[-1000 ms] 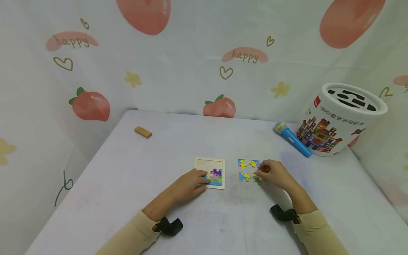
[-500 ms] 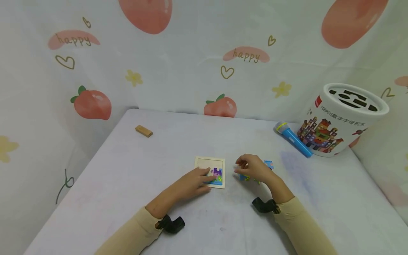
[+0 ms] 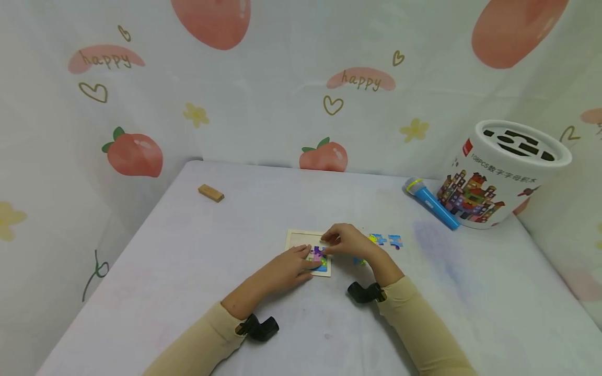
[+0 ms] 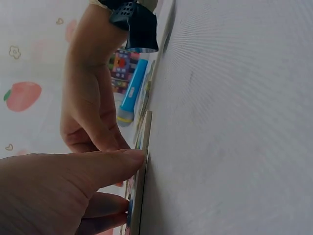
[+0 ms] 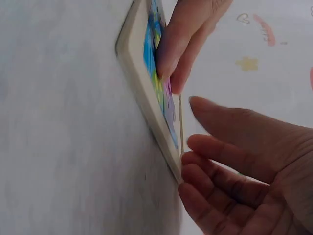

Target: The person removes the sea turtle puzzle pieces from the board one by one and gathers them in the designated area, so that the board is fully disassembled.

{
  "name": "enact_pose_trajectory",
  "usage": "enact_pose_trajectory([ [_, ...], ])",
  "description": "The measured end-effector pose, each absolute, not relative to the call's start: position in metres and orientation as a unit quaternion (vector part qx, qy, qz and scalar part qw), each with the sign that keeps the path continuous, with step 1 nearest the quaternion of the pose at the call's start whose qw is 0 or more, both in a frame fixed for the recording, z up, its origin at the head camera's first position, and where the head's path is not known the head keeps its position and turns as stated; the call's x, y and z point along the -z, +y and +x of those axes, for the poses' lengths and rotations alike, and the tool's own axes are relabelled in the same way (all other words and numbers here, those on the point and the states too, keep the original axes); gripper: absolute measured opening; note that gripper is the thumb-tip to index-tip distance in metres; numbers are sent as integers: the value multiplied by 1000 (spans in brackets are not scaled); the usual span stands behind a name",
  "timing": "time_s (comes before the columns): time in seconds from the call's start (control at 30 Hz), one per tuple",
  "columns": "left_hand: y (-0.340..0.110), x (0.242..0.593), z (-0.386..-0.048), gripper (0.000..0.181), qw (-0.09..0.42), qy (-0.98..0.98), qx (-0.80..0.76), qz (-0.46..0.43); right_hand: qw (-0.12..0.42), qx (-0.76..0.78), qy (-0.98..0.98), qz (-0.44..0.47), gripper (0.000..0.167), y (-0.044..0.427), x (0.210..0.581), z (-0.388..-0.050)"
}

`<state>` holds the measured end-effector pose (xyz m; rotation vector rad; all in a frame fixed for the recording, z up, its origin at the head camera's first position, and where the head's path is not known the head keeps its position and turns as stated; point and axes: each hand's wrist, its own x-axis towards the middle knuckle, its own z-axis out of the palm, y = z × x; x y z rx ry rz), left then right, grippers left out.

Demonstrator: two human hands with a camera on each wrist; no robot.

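A small wooden puzzle tray (image 3: 296, 239) lies on the white table, partly filled with purple, pink and blue jigsaw pieces (image 3: 319, 255). My left hand (image 3: 282, 270) rests on it, fingers extended over the fitted pieces. Over the tray's right side hovers my right hand (image 3: 351, 243). In the right wrist view, thumb and forefinger of the right hand (image 5: 249, 161) stand apart, and no piece shows between them. Loose jigsaw pieces lie right of the tray: a yellow and blue one (image 3: 378, 239), a blue one (image 3: 395, 241) and one partly covered (image 3: 359, 261). My right hand and arm may hide others.
A wooden block (image 3: 211, 193) lies at the back left. At the back right, a blue toy microphone (image 3: 431, 203) leans against a white block bucket (image 3: 498, 177) with a slotted lid. A patterned cloth hangs behind the table.
My right hand has moved left from the loose pieces to the tray's right side, uncovering the blue piece at the far right. The left hand has stayed on the tray, shifting slightly.
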<state>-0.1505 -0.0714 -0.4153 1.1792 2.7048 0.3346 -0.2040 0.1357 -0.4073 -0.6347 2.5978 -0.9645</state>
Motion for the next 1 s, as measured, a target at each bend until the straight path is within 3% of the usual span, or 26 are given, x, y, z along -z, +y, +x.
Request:
enact_pose_trajectory([
  [0.27, -72, 414, -148, 35, 95, 905, -123, 396, 175, 332, 903, -210, 26, 124, 410, -202],
  [0.63, -73, 417, -148, 34, 82, 903, -139, 398, 164, 342, 907, -181, 9, 119, 411, -196],
  [1.0, -73, 417, -148, 34, 79, 904, -138, 398, 171, 372, 892, -193, 6, 122, 412, -197],
])
